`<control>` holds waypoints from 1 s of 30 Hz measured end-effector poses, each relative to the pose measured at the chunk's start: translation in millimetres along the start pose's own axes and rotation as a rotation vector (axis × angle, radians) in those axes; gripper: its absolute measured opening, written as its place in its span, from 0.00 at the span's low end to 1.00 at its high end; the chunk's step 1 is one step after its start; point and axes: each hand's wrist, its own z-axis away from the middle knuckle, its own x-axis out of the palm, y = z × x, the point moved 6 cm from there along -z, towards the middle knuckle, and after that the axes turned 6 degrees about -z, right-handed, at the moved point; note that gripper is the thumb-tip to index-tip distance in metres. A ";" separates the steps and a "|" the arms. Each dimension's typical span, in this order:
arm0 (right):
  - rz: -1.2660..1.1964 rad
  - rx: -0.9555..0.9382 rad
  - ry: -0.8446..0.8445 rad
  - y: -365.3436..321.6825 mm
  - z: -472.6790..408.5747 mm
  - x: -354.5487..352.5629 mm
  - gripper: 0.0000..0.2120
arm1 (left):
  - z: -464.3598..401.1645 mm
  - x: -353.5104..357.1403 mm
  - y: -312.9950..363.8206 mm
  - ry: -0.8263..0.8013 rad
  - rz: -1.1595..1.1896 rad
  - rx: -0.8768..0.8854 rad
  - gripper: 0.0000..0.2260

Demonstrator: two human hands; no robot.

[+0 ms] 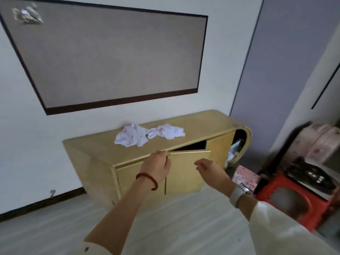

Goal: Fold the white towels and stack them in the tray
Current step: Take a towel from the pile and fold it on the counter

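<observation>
White towels (pixel 149 134) are lying crumpled in two heaps on the far part of a gold-coloured cabinet's top (pixel 103 153), one heap just left of the other and touching it. No tray is showing. The left hand (pixel 156 165), with a red bead bracelet (pixel 148 179) on its wrist, is gripping the top left corner of a cabinet door (pixel 185 172), fingers curled over the edge; that door is standing ajar, with a dark gap behind it. The right hand (pixel 209 168) is hovering just in front of the same door, fingers loosely bent and holding nothing, a pale watch (pixel 239 195) on its wrist. Near the right edge a red stool (pixel 292 203) is carrying a dark object.
</observation>
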 end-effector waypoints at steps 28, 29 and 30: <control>-0.082 0.160 -0.410 288.6 -539.0 21.6 0.11 | -506.0 336.2 -67.4 -0.031 0.125 -0.721 0.24; -0.080 0.164 -0.435 292.8 -550.0 25.3 0.11 | -518.1 343.2 -73.7 -0.048 0.067 -0.749 0.25; -0.068 0.170 -0.461 296.9 -561.3 28.8 0.11 | -529.6 350.2 -81.0 -0.074 0.023 -0.772 0.24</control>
